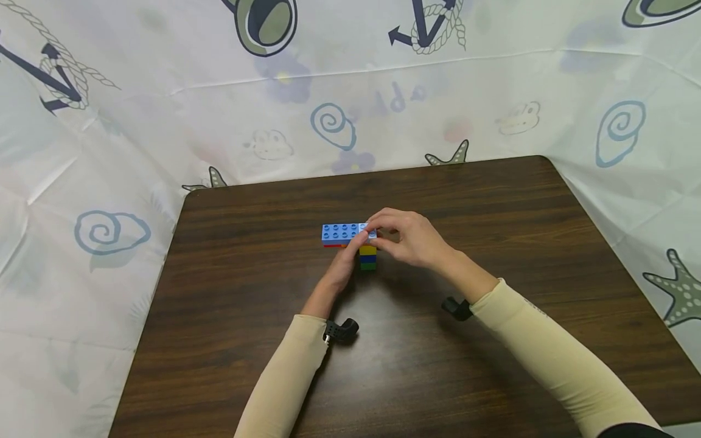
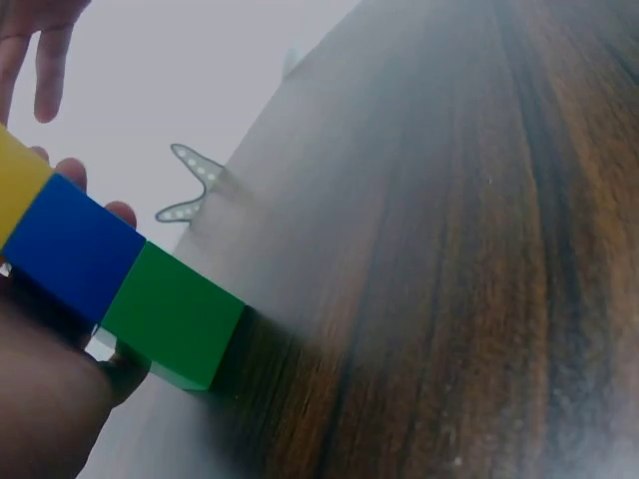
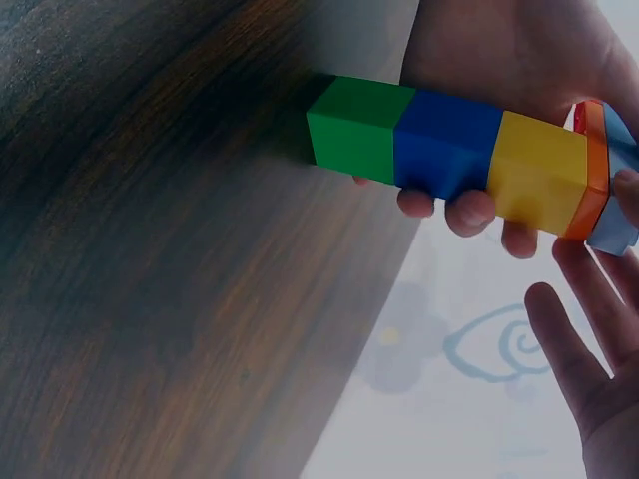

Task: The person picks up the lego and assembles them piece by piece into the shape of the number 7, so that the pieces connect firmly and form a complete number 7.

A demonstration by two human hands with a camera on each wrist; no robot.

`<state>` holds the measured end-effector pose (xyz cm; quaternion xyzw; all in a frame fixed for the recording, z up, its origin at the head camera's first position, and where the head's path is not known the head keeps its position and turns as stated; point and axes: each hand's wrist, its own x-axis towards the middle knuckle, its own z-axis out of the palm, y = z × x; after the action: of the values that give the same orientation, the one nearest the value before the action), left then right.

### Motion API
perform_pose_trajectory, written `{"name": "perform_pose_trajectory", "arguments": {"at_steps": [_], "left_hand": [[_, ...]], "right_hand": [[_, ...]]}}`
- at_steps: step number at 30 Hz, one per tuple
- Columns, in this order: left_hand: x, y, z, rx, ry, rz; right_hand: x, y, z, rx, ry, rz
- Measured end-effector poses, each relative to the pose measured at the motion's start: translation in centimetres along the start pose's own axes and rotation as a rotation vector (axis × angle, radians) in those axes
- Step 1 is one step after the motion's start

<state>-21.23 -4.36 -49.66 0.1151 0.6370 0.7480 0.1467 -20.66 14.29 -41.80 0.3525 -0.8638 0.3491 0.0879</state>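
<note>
A tower of toy building bricks stands upright on the table, with a green brick (image 1: 368, 266) at its foot, then a blue brick (image 3: 446, 145) and a yellow brick (image 3: 537, 170). Above these lies a thin orange brick (image 3: 594, 165). Light blue studded bricks (image 1: 339, 232) top it and reach out to the left, with a red edge (image 1: 332, 246) beneath. My left hand (image 1: 341, 267) grips the tower, its fingers curled behind the blue and yellow bricks. My right hand (image 1: 413, 238) pinches the right end of the light blue top, partly hiding it.
The dark wood-grain table (image 1: 246, 292) spreads around the tower. Behind and beside it hangs a white cloth (image 1: 383, 109) printed with shells, anchors and starfish. Black wrist cameras hang below both wrists, the left one (image 1: 342, 330) over the table.
</note>
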Motion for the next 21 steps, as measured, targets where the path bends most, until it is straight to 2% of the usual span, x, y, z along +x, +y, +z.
{"name": "perform_pose_trajectory", "arguments": {"at_steps": [8, 21], "left_hand": [[-0.15, -0.08, 0.28, 0.047, 0.077, -0.043], [-0.24, 0.25, 0.42, 0.120, 0.084, -0.056]], "right_hand": [[0.06, -0.10, 0.03, 0.015, -0.015, 0.015], [0.00, -0.01, -0.14, 0.032, -0.019, 0.022]]}}
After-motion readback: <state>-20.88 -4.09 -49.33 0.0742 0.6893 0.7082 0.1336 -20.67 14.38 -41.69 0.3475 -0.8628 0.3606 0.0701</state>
